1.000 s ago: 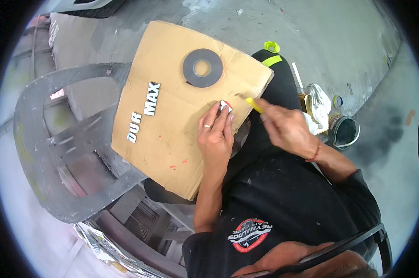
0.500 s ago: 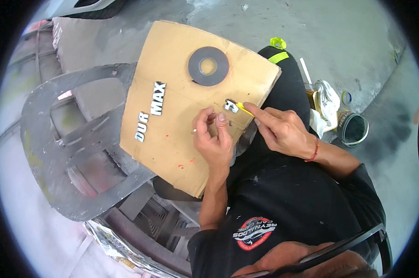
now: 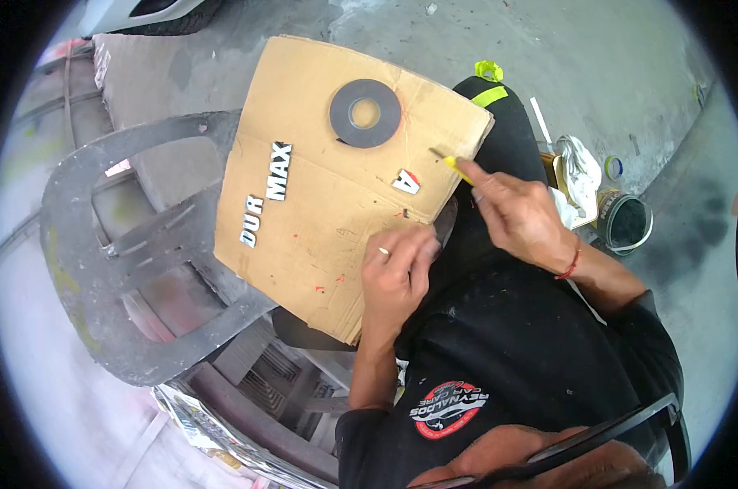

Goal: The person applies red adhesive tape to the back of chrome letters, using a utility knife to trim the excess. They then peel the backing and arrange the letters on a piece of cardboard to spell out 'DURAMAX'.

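Note:
My right hand grips a small yellow-handled blade, its tip over the right part of the cardboard. Just left of and below the tip lies a white letter A with a reddish edge. My left hand, a ring on one finger, is curled at the lower right edge of the cardboard, its fingertips pressed together; what they hold, if anything, is hidden. A dark tape roll lies flat near the top. The letters MAX and DUR are on the left.
The cardboard rests between my lap and a grey chair. To the right, on the floor, are a bucket, a white cloth and a tape ring. Part of a vehicle shows at the top left.
My right hand has moved the blade up and right, away from the letter A. My left hand has dropped down and right, its fingers curling in. The A is now uncovered.

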### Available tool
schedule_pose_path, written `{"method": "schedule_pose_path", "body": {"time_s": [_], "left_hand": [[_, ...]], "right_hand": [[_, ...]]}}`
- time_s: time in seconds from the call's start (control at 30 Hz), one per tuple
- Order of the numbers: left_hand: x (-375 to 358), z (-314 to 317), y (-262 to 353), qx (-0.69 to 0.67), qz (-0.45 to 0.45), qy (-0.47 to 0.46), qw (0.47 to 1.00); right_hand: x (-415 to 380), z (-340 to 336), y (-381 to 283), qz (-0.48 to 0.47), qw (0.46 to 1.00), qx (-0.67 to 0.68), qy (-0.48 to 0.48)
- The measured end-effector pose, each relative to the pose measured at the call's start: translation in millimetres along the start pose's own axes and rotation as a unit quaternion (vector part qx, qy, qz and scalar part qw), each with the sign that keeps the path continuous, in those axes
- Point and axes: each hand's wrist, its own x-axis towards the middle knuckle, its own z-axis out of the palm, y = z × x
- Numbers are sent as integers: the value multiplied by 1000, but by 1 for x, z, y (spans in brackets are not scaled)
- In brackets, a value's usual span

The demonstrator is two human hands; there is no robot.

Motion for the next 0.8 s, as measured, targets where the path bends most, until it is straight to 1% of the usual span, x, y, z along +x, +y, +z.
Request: {"method": "schedule_pose_path", "body": {"time_s": [0.03, 0.1, 0.13, 0.17, 0.2, 0.23, 0.27, 0.33, 0.37, 0.43, 0.5, 0.67, 0.73, 0.8], "left_hand": [[7, 3, -3, 1, 1, -3, 1000], [21, 8, -10, 165, 10, 99, 981], [20, 4, -15, 184, -8, 41, 982], [20, 8, -18, 183, -6, 40, 982], [20, 12, -20, 155, -5, 50, 987], [21, 15, -22, 128, -4, 60, 990], [22, 17, -23, 128, -3, 58, 990], [28, 21, -25, 124, -22, 94, 988], [28, 21, -27, 123, -21, 93, 988], [28, 20, -33, 153, 23, 54, 986], [27, 21, -39, 149, 25, 53, 987], [30, 22, -33, 162, 27, 43, 985], [28, 25, -34, 158, 7, 63, 985], [28, 29, -33, 165, 8, 67, 984]], "right_hand": [[-1, 6, 0, -9, 1000, -13, -21], [-3, 16, -3, -9, 999, -21, -29], [-2, 20, -5, -6, 1000, -14, -24], [-1, 24, -6, -2, 1000, -6, -19], [-1, 28, -5, -9, 1000, -5, -6], [-2, 28, -5, -8, 1000, -3, -5], [-2, 28, -5, -5, 1000, -2, -10], [-1, 27, -4, -3, 1000, -3, -11], [-1, 28, -3, -10, 1000, -6, -15], [-1, 28, -3, -17, 1000, -11, -20], [1, 29, -3, -36, 999, -30, -23], [0, 32, -6, -26, 999, -26, -39], [0, 35, -5, -23, 998, -30, -43], [0, 35, -3, -15, 999, -22, -44]]}}
